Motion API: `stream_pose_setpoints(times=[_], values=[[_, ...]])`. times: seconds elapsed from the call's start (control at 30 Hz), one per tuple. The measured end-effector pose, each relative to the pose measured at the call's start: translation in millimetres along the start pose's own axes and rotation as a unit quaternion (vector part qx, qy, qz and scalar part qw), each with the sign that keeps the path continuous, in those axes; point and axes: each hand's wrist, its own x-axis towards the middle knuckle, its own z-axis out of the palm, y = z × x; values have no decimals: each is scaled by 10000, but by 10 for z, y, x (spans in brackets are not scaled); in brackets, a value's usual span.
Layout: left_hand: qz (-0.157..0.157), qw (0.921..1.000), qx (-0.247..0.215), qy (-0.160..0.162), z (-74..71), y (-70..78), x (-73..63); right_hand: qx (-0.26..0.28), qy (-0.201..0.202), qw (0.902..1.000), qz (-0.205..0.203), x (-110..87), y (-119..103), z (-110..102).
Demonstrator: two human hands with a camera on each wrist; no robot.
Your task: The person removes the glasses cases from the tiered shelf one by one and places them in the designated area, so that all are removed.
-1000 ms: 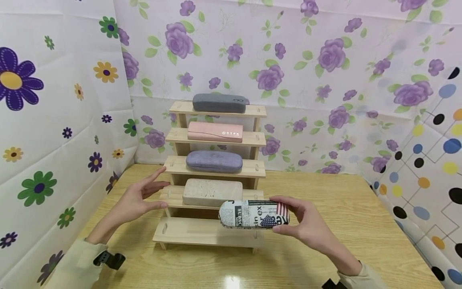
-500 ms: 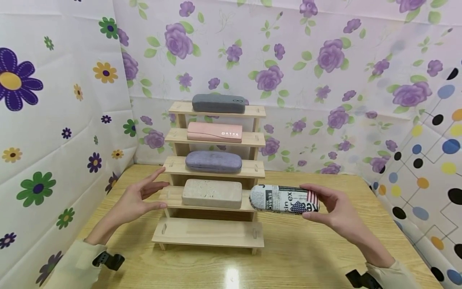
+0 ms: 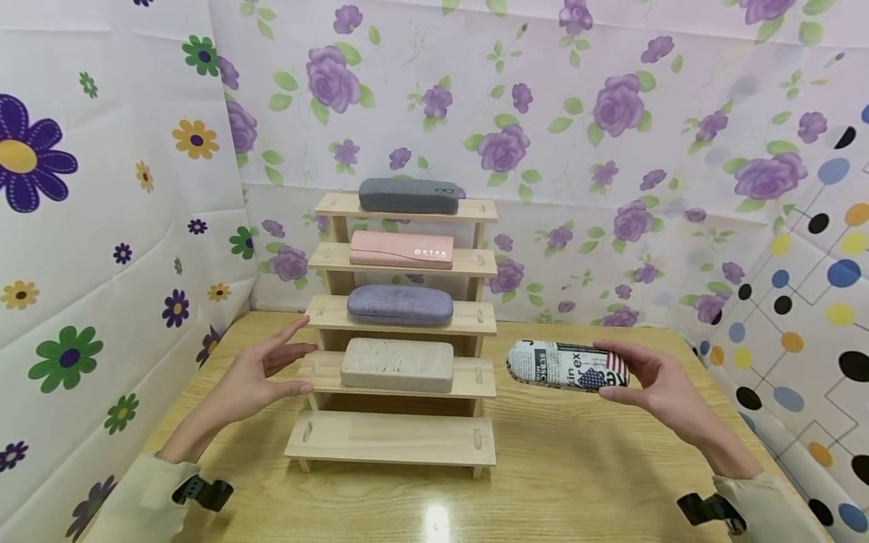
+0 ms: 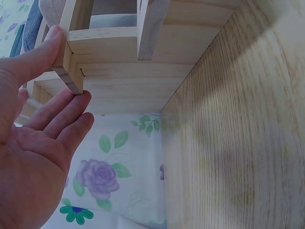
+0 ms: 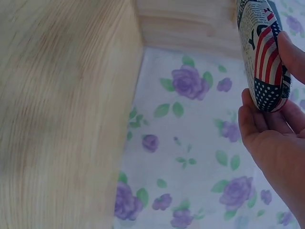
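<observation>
My right hand (image 3: 661,388) pinches the right end of a newspaper-print glasses case (image 3: 569,366), thumb and fingers on opposite sides. The case is level, off the right side of a wooden tiered stand (image 3: 390,437); its flag-patterned end (image 5: 266,71) shows in the right wrist view. On the left, my left hand (image 3: 254,377) holds the stand's end, with a board end (image 4: 71,71) between thumb and fingers. Glasses cases lie on the upper tiers: grey (image 3: 409,196), pink (image 3: 402,250), purple-blue (image 3: 400,305) and cream (image 3: 397,365). The lowest tier is bare.
The stand is on a wood-grain table (image 3: 557,483). Flower-print cloth (image 3: 543,68) hangs behind and at the left, and a dotted cloth (image 3: 815,302) at the right.
My right hand has carried the newspaper-print glasses case to the right and slightly up, from in front of the lower tiers to beside the stand. The left hand stays in place.
</observation>
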Motion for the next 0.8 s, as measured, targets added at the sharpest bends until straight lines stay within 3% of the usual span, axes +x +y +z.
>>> stream_pose_setpoints(times=[0.27, 0.5, 0.8], values=[[-24, 10000, 11, -15, 0, 19, 3, -190, -79, 9986, 483, 80, 292, -81], [-2, 10000, -59, -16, 14, -4, -15, -86, -197, 9984, 532, 174, 613, -120], [17, 10000, -67, -8, 4, -22, -11, -38, -301, 9957, 876, 335, 904, -155]])
